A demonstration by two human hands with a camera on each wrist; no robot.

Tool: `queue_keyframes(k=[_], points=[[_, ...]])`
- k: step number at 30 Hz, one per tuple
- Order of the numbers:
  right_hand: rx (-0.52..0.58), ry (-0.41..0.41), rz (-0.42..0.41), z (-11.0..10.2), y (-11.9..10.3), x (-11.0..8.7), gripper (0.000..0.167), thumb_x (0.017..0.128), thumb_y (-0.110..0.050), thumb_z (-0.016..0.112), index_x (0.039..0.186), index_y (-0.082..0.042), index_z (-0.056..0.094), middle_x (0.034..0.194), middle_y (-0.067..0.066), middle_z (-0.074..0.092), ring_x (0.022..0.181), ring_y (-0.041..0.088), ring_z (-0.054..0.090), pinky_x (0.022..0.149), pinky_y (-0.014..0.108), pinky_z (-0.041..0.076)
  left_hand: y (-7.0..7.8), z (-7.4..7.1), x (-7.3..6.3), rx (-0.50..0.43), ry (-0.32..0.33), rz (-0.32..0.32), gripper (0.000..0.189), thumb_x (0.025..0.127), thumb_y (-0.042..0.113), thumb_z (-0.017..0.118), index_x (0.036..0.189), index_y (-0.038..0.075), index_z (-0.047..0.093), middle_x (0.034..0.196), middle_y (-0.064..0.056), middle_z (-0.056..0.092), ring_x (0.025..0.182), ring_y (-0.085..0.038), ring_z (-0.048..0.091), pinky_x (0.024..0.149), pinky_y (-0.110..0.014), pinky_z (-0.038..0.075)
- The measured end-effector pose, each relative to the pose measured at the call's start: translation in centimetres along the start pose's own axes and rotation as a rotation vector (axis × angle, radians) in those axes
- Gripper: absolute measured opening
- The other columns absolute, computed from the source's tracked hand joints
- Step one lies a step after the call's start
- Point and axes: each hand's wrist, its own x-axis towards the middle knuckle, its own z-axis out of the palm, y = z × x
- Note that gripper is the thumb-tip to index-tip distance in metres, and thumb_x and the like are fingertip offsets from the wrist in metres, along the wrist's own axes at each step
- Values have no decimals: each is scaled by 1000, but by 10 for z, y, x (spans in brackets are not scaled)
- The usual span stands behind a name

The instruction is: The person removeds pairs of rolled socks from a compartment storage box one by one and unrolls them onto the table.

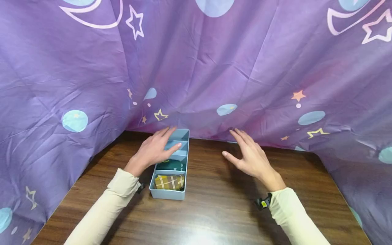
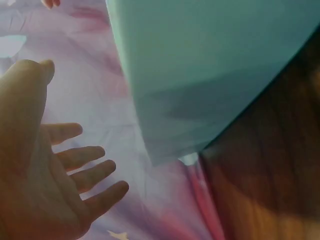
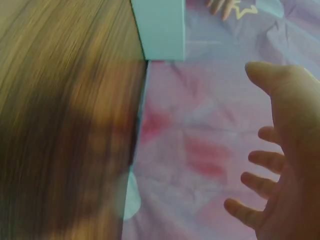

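Brown wood-grain table (image 1: 211,183), glossy surface, light blue divided box (image 1: 167,194) on top

The box (image 1: 167,194) stands below your left hand (image 1: 154,148)'s thumb side; between it and your right hand (image 1: 251,157) you can pass; ahead of both, the curtain (image 1: 202,75) blocks you.

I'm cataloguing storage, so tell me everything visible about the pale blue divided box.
The pale blue divided box looks plastic: long, narrow, open-topped, four compartments in a row. It stands upright on the table, short end facing the head camera. The nearest compartment holds plaid cloth, the next dark green cloth. The left hand partly hides the rest, seemingly without touching.
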Motion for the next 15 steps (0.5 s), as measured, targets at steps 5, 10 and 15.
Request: queue_keyframes(k=[5,10,15], points=[[41,51,-68,2,-15,-1,78,96,-46,78,162,-16,50,165,13,52,151,37,51,120,60,45,-9,7,-8,-44,45,-25,72,107,60,56,163,17,48,164,-12,54,149,-35,55,116,-57,51],[90,70,-145,5,-31,-1,66,97,-36,79,157,-19,56,160,9,58,146,31,57,118,54,48,-13,12,-17,-84,83,-78,60,109,54,55,155,15,58,155,-10,63,142,-33,62,108,-58,55],[183,25,-236,8,-49,-2,56,98,-27,79,152,-20,62,156,4,62,144,25,60,118,51,50,-18,13,-24,-128,114,-123,52,110,49,58,147,13,64,150,-12,66,137,-35,65,106,-58,56]])
